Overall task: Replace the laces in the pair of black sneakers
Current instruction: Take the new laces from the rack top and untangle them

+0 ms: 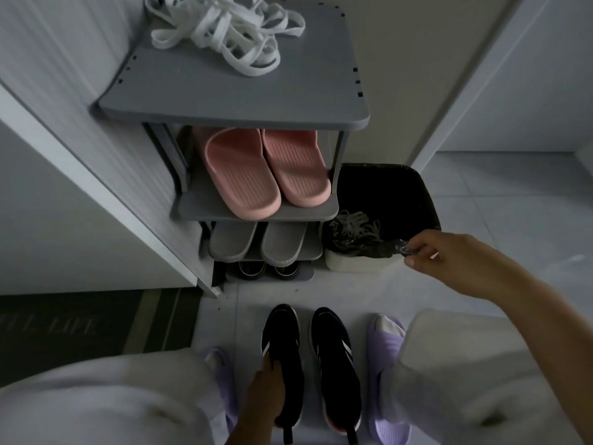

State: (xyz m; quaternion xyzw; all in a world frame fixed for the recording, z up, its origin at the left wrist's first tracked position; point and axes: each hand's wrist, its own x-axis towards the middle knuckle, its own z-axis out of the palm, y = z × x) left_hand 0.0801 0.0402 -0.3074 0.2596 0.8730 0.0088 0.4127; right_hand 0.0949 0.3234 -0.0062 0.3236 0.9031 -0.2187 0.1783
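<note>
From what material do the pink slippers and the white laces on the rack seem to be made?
Pink slippers: likely soft moulded foam or rubber, matte, with ribbed footbeds and no visible seams. White laces: seemingly flat woven fabric, matte; they lie in limp, tangled loops.

Laces [224,33] atop rack [234,104], bin [426,191] right

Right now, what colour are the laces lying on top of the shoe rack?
White laces, head view.
</note>
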